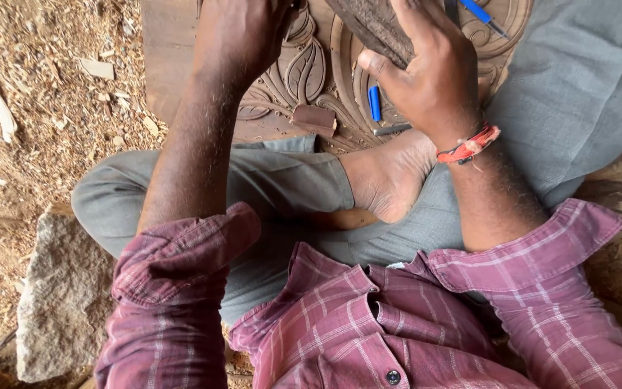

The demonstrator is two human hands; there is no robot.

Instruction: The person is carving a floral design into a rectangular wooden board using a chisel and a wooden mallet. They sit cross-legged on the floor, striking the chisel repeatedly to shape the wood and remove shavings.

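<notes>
Carving a floral wood panel, seated cross-legged

Gripping a dark, rough wooden mallet [372, 29] at one o'clock, the right hand [433, 79] clenches around its lower end, a red thread band [469, 146] on the wrist. At eleven o'clock the left hand [242, 36] presses down on the carved panel [304, 72]; its fingers run out of the frame's top edge, so I cannot tell whether they are closed on anything. The panel lies at twelve o'clock, its leaf relief showing between both hands. On it rest a small wooden block [314, 119] and a blue-handled chisel [374, 103] just beside the right thumb; another blue-handled tool [480, 13] lies at one o'clock. A bare foot [390, 176] sits near the centre. Wood shavings [44, 94] cover the ground at ten o'clock, a grey stone [59, 302] at eight.
</notes>
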